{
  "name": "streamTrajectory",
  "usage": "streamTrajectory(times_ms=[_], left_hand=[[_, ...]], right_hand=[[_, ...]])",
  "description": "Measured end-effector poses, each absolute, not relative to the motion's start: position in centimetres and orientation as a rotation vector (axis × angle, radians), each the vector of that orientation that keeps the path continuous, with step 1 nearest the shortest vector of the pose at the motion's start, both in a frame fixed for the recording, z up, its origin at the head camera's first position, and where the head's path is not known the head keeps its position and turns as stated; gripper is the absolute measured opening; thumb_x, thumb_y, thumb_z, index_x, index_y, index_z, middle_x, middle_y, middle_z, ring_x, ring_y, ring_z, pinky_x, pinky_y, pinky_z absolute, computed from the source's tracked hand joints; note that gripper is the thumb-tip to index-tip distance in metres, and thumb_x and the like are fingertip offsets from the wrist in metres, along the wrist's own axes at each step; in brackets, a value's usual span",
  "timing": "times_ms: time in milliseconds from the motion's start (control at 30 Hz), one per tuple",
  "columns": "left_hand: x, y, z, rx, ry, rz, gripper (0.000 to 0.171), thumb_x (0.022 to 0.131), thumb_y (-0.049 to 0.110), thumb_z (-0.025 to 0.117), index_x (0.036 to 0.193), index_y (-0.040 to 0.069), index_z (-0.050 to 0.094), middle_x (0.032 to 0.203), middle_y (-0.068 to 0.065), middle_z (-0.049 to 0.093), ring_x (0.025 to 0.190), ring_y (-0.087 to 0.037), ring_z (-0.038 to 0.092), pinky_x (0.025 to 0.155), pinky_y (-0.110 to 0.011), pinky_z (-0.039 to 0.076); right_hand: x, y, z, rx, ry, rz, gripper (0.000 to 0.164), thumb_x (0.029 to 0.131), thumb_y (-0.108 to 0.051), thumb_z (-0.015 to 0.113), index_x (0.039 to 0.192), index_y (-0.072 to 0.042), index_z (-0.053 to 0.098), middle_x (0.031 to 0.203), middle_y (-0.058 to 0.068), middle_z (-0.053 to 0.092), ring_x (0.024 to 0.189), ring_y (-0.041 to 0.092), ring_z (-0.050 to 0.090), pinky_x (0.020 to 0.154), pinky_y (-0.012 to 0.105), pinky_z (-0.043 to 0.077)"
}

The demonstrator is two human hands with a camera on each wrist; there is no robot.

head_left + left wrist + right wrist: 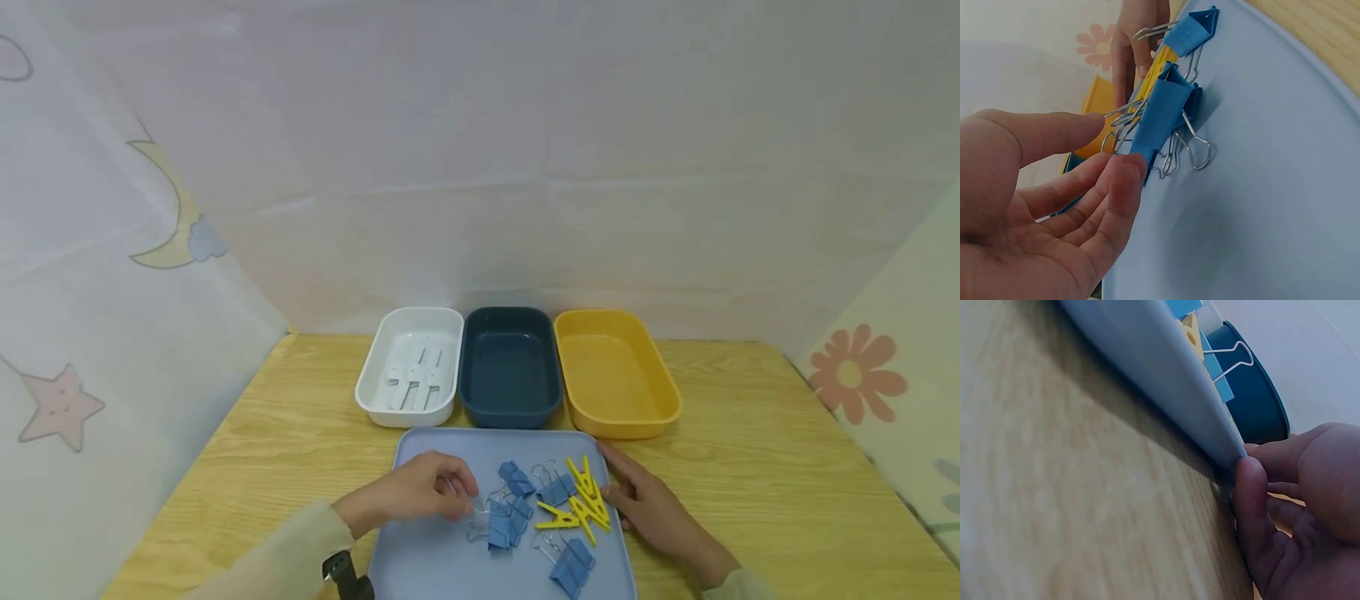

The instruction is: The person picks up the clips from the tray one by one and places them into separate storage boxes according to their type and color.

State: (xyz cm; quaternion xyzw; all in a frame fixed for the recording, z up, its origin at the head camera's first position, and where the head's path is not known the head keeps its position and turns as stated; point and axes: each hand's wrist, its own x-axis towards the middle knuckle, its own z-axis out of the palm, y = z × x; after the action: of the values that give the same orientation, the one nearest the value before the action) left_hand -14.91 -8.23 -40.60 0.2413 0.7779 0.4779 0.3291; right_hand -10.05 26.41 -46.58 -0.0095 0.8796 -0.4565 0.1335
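A light blue tray (435, 558) carries several blue binder clips (572, 567) with wire handles. Yellow clothespins (585, 512) lie in a small heap near its right side. My left hand (423, 492) hovers over the tray, beside the cluster of clips. In the left wrist view, the thumb and fingers of the left hand (1066, 206) stand apart, their tips right at a blue binder clip (1163, 106) and its wire handles. At the tray's right edge, my right hand (652, 504) grips the rim. The right wrist view has the right hand (1310, 500) pinching that rim.
Behind the tray, three containers stand side by side: white (367, 392), dark blue (510, 408) and yellow (622, 425). Small white pieces with thin metal shafts (415, 383) lie inside the white one. The wooden table (765, 467) extends to both sides, with a printed cloth behind.
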Motion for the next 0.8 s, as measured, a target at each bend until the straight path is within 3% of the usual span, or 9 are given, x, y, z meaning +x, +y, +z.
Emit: streamTrajectory(times_ms=[533,800], left_hand=[[-14.9,-8.2,-41.3,0.595,2.061,1.32,0.008,0.082,0.0,0.068,0.089,-0.003,0.068,0.081,-0.016,0.071,0.065,-0.011,0.066,0.062,-0.026,0.056],[-15.7,-8.7,-40.4,0.644,2.098,1.292,0.012,0.083,-0.004,0.058,0.091,-0.004,0.068,0.08,-0.008,0.069,0.066,-0.013,0.065,0.063,-0.029,0.057]], right_hand=[[-9.8,26.2,-46.5,0.016,2.544,-1.321,0.064,0.097,-0.021,0.056,0.154,-0.023,0.026,0.068,0.002,0.048,0.053,0.012,0.049,0.052,0.024,0.045],[-10.1,26.1,-46.5,0.037,2.573,-1.278,0.063,0.098,-0.02,0.055,0.153,-0.028,0.027,0.072,0.003,0.049,0.054,0.012,0.051,0.055,0.024,0.046]])
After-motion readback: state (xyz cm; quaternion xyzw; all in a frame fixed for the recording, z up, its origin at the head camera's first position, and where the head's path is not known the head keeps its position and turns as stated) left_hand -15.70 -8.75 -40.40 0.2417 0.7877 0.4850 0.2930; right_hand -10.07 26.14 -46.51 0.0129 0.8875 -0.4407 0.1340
